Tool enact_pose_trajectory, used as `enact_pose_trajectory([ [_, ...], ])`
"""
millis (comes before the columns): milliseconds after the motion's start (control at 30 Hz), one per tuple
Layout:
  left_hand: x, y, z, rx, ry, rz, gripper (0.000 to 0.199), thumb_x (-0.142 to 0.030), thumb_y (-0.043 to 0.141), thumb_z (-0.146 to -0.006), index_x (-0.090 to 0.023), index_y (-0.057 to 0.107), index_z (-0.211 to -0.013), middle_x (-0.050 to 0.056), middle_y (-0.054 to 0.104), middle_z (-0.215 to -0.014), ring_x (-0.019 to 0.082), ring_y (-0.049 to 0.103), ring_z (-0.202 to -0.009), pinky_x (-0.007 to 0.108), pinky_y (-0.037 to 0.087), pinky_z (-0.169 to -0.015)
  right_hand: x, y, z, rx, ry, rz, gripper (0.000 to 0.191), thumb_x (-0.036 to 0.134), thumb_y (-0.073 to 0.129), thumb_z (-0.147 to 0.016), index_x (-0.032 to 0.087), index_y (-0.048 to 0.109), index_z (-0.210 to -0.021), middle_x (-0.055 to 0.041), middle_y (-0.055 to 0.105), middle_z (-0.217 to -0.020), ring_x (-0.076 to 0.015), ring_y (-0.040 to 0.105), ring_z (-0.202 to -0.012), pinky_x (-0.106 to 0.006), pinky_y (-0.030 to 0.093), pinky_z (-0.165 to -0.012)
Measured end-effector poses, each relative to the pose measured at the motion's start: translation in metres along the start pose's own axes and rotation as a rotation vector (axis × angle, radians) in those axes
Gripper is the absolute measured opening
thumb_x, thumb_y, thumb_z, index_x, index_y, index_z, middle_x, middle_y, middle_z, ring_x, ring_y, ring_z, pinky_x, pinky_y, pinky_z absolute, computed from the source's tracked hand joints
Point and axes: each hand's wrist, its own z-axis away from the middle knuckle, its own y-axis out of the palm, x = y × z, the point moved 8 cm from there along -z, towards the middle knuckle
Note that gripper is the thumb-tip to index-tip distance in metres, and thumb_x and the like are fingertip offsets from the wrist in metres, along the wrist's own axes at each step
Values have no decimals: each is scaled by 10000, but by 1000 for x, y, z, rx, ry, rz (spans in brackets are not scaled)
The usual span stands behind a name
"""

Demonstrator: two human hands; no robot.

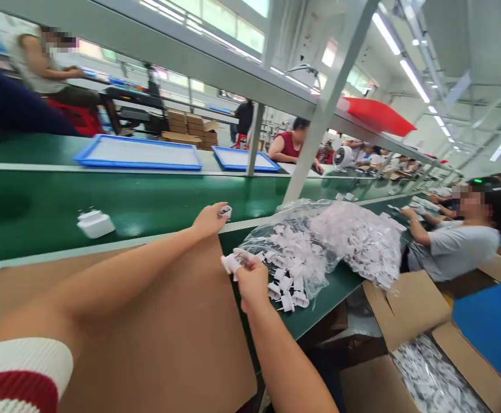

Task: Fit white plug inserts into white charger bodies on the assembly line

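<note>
In the head view, our left hand [209, 222] reaches over the green strip [164, 198], its fingers pinching a white plug [225, 213]; our right hand [254, 282] is nearer us, its fingers closed on white plastic pieces [232, 263], just beside a clear bag [331, 215] of similar parts; loose parts [286, 300] lie at its mouth on the counter [338, 282]; another plug [96, 224] lies farther left on the strip; brown cardboard [181, 321] lies below our left forearm.
</note>
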Motion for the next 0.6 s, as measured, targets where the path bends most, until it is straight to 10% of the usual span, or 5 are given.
enact_pose_trajectory([
  [333, 29, -45, 226, 211, 225, 184, 483, -429, 517, -940, -240, 570, -1382, 112, 678, -1199, 266, 640, -1074, 385, 515, -975, 5, 23, 24, 209, 132, -82, 408, 309, 879, -585, 190, 733, -946, -53, 764, -922, -182, 704, -823, -314, 543, -745],
  [500, 38, -41, 258, 125, 179, 407, 658, -448, 719, -823, -227, 488, -1399, 130, 566, -1347, 257, 589, -1138, 401, 510, -993, 8, 44, 54, 393, -57, 265, 366, 314, 835, -705, 211, 763, -1049, -56, 767, -991, -206, 698, -907, -378, 568, -856],
  [600, 43, -40, 254, 134, 175, 495, 388, -453, 724, -817, -199, 649, -1100, 82, 623, -1103, 220, 613, -965, 348, 528, -856, 11, 52, 70, 487, -244, 471, 321, 266, 754, -807, 234, 744, -1126, -46, 764, -1039, -194, 693, -935, -382, 555, -919],
])
